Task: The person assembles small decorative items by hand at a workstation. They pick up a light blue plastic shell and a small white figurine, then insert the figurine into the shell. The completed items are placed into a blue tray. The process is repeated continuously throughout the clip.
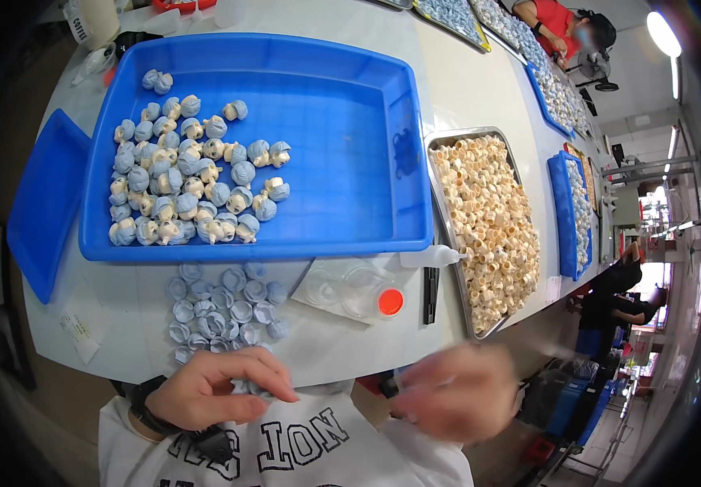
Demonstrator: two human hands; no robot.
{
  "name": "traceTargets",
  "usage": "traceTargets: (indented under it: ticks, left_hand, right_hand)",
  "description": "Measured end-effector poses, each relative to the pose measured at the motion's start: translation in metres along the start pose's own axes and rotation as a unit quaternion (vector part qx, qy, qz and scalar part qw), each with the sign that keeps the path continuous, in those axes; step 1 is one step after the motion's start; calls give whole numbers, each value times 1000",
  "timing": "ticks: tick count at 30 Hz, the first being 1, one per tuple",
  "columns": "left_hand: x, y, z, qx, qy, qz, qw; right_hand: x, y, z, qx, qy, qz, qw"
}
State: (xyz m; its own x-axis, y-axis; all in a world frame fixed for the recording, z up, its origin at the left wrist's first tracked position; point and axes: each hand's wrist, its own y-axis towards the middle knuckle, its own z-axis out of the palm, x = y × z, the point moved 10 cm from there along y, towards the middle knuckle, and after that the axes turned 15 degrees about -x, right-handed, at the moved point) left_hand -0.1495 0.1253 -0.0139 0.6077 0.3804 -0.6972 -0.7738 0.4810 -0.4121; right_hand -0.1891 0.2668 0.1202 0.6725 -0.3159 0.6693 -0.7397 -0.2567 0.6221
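My left hand (222, 388), with a dark band at the wrist, is curled at the table's near edge. Its fingers and thumb close on a light-blue shell piece (250, 389), partly hidden by them. Just beyond it, several similar hollow light-blue shell pieces (219, 307) lie on the table. My right hand (457, 391) is raised near the tray's close end and smeared by motion, so what it holds cannot be made out. Small figure heads (181, 183), cream with light-blue caps, are gathered in the left part of a big blue bin (330, 162).
A metal tray (438, 199) of small cream cup-shaped parts stands to the right. Between it and the shells are a white squeeze bottle (431, 256), a clear container with a red disc (390, 302) and a black pen (431, 295). Another person (553, 28) sits at the far right.
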Motion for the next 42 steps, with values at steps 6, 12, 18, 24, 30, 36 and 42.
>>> traceTargets:
  ticks: [6, 12, 18, 24, 30, 36, 42]
  left_hand:
    - [9, 4, 5, -21, 61, 24, 998]
    - [3, 4, 8, 30, 127, 103, 986]
    - [-2, 5, 8, 44, 96, 131, 986]
    - [-2, 9, 8, 31, 95, 107, 989]
    - [1, 10, 6, 36, 103, 108, 988]
    - [4, 9, 0, 13, 73, 66, 995]
    - [9, 8, -8, -78, -14, 40, 996]
  right_hand:
    - [16, -27, 79, 177, -47, -2, 983]
    - [19, -34, 83, 152, 58, 19, 987]
    - [9, -30, 73, 54, 104, 63, 991]
    - [1, -32, 70, 35, 91, 81, 992]
    - [-2, -34, 70, 26, 92, 72, 993]
    - [-16, -28, 30, -14, 9, 73, 997]
    - [-59, -12, -1, -12, -216, 141, 966]
